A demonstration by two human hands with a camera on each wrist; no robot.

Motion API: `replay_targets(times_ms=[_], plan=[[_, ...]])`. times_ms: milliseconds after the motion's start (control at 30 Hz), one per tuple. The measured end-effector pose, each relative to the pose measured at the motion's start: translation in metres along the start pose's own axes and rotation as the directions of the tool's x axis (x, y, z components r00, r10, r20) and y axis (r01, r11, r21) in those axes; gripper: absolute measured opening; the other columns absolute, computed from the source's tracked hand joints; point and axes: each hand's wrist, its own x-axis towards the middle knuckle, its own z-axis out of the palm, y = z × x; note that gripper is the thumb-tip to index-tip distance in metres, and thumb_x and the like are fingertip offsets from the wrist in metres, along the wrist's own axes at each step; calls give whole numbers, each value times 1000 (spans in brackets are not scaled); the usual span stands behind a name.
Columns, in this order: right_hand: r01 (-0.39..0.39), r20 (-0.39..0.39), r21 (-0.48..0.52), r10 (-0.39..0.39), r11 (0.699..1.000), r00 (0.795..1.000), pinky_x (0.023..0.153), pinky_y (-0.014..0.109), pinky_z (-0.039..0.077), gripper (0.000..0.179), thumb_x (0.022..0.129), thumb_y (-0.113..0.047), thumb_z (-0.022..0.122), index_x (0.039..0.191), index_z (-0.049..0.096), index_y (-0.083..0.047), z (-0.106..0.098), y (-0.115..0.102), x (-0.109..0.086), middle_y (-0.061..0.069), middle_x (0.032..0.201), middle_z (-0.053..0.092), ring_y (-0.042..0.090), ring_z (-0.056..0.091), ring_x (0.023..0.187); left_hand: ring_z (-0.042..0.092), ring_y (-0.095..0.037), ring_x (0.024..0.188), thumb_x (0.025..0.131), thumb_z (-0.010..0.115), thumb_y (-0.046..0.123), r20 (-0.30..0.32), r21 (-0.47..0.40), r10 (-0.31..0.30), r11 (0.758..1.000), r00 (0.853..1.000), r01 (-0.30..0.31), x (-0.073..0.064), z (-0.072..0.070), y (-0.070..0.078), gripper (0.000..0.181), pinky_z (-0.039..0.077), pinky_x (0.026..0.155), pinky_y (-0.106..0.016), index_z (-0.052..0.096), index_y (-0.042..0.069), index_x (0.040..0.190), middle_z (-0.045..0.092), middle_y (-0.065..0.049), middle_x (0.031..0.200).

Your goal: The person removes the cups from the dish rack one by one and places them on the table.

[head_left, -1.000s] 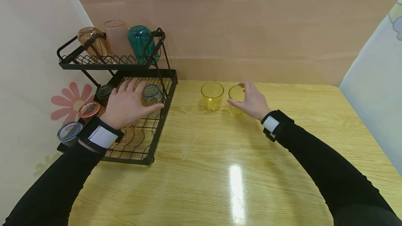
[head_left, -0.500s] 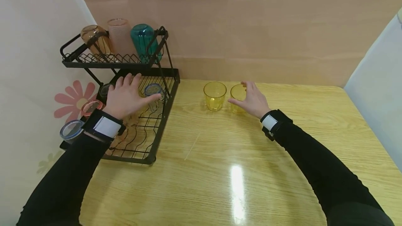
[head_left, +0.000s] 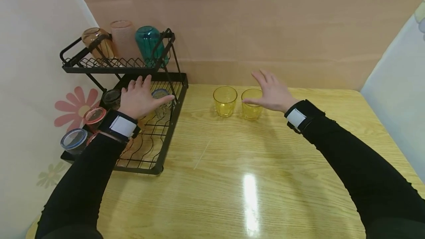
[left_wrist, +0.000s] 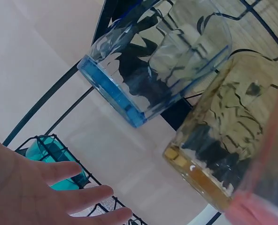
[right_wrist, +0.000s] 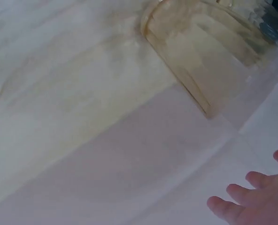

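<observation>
Yellow glass [head_left: 251,112] stands just left of the right hand [head_left: 273,94], left hand [head_left: 138,99] at black rack [head_left: 172,123], hands apart, fingers spread.

A see-through yellow glass tumbler [head_left: 225,102] stands upright, mouth up, on the wood-grain counter [head_left: 212,183]; just beside it, slightly apart, stands a matching yellow glass tumbler [head_left: 251,111], also upright.

A creased brown backdrop [head_left: 232,28], flowered wall covering [head_left: 33,65], wood-grain table [head_left: 206,194] and dish rack [head_left: 109,70] suggest a staged kitchen-like corner.
</observation>
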Motion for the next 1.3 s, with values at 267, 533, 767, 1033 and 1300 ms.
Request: replay_targets(times_ms=[267, 533, 767, 1033, 1300], plan=[[12, 83, -97, -4, 995, 997, 107, 67, 16, 108, 81, -74, 55, 156, 12, -10, -32, -14, 2, 26, 158, 7, 47, 8, 142, 23, -56, 133, 77, 44, 85, 43, 40, -4, 999, 999, 2, 12, 6, 5, 116, 21, 101, -70, 23, -1, 152, 25, -33, 149], [71, 114, -150, -54, 986, 992, 110, 62, 15, 110, 80, -79, 51, 157, 8, -14, -39, -33, 0, 21, 160, 5, 43, 7, 144, 17, -54, 137, 83, 43, 79, 206, -26, 12, 1000, 978, -7, 26, 16, 12, 112, 27, 102, -65, 13, -2, 154, 14, -35, 152], [122, 135, -156, -101, 980, 986, 109, 63, 18, 108, 79, -80, 50, 157, 10, -18, -28, -52, -3, 17, 161, 4, 39, 7, 145, 23, -54, 135, 85, 45, 76, 247, -70, 35, 997, 968, -18, 35, 34, 10, 109, 38, 95, -64, 14, -4, 153, 15, -39, 150], [178, 138, -162, -156, 971, 978, 108, 63, 20, 106, 80, -79, 51, 157, 13, -18, -17, -66, -6, 17, 160, 8, 39, 11, 144, 51, -54, 110, 91, 44, 70, 212, 29, 81, 996, 974, -89, 41, 51, -3, 98, 50, 69, -53, 17, -1, 153, 26, -42, 144], [175, 151, -162, -151, 971, 977, 110, 60, 18, 104, 80, -78, 52, 157, 14, -18, -14, -76, -6, 16, 160, 9, 38, 10, 145, 59, -49, 94, 98, 41, 59, 91, 26, 140, 989, 986, -143, 42, 60, -10, 80, 50, 70, -56, 33, -2, 148, 49, -39, 125]])
